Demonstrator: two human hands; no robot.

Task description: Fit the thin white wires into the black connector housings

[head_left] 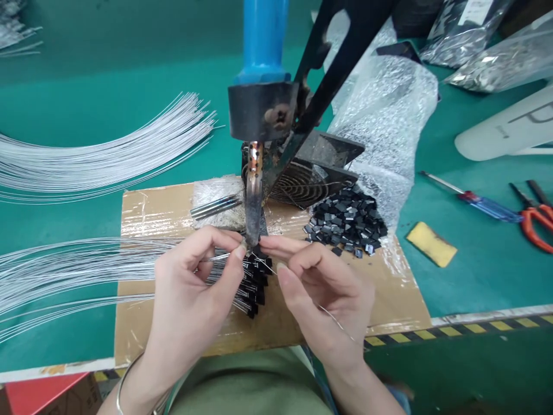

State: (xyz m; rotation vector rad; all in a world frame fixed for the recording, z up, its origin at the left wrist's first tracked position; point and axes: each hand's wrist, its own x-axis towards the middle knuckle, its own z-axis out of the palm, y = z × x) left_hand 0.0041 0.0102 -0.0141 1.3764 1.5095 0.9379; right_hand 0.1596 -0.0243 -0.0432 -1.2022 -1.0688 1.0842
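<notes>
A mounted soldering iron with a blue handle points straight down between my hands. My left hand pinches a thin white wire, its end just at the iron's tip. My right hand holds a strand of solder wire that runs across the palm and out past the thumb toward the tip. The right index finger reaches close beside the tip; whether it also holds a small part there is hidden. Below the tip lie several wires with black pieces on their ends.
Cardboard covers the work spot. A bundle of white wires lies at left, a heap of small black pieces at right. Behind the iron stands a fan. Bubble wrap, a yellow sponge, a screwdriver and orange-handled pliers lie further right.
</notes>
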